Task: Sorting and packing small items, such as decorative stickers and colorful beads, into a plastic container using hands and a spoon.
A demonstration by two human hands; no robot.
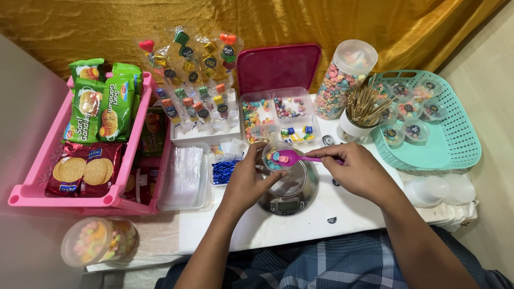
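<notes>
Filling step: the left hand [247, 179] grips a small clear cup [274, 158] over the scale [289, 188]; the right hand [357, 170] pinches a purple spoon [300, 157] of candies, which needs a careful tip in.

Pink spoon [300, 157] — candy-laden, over cup [276, 159]

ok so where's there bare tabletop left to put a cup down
Bare white table lies right of the kitchen scale, under the right hand. The teal basket has open floor on its right side. Behind the left hand it is crowded by the sweets tray.
</notes>
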